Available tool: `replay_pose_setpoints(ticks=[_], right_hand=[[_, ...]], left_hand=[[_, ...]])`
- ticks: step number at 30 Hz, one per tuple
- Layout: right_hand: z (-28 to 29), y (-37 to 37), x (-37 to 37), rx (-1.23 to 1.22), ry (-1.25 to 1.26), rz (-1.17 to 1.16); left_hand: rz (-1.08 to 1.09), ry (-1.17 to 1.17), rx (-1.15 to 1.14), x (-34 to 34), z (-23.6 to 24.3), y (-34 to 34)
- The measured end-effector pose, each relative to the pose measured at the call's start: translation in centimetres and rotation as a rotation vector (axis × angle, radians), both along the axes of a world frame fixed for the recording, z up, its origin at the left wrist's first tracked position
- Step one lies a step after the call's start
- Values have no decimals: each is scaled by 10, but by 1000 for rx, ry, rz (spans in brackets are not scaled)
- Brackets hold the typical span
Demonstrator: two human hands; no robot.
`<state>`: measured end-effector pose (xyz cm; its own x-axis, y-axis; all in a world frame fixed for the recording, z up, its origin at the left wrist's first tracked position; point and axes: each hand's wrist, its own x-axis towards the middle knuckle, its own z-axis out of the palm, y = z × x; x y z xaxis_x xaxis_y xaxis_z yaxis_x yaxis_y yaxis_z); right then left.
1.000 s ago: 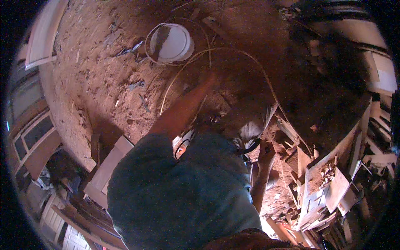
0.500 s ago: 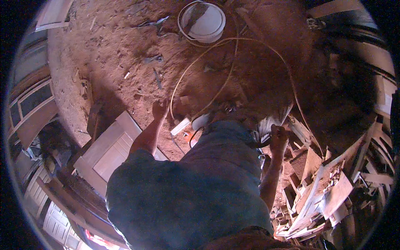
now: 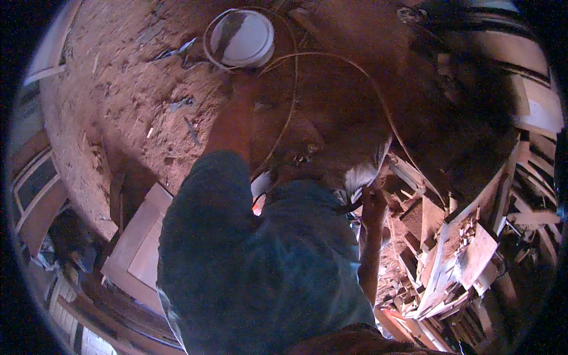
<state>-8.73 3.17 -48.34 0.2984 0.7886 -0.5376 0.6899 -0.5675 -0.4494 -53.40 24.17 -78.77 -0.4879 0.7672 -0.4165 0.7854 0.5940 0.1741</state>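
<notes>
My left arm is stretched forward over the reddish-brown ground, the hand (image 3: 244,83) dark and blurred at the near rim of a round white bucket (image 3: 251,38). Its fingers cannot be told apart, nor whether they touch the bucket. A brown streak crosses the bucket's pale top. Low on my right side, my right hand (image 3: 373,200) is closed beside a crumpled whitish sheet or sack (image 3: 362,176). A dark curved piece (image 3: 350,207) runs up to that hand; what the fingers hold is unclear.
A thin tan hose or cord (image 3: 371,78) loops over the ground from the bucket toward the right. Broken boards and wood scraps (image 3: 452,260) pile up at the right. A panelled wooden door (image 3: 139,236) lies at the left, near more stacked panels (image 3: 38,195).
My left arm has reached forward from beside my body to the bucket. My right hand stays by the whitish sheet. The whole view has shifted a little, so things appear farther left.
</notes>
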Motion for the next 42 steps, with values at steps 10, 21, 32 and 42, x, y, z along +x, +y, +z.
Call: replay_pose_setpoints(ticks=[10, 21, 32, 42], right_hand=[[12, 21, -14, -54, 129, -76], [-27, 67, -56, 222, 96, 347], [-12, 82, -97, 84, 246, 428], [-13, 72, -80, 202, 214, 576]], left_hand=[[256, -88, 400, 9, -35, -33], [785, -1799, 284, -20, 88, -137], [634, -762, 291, -68, 36, -318], [-329, -163, 274, 65, -58, -268]])
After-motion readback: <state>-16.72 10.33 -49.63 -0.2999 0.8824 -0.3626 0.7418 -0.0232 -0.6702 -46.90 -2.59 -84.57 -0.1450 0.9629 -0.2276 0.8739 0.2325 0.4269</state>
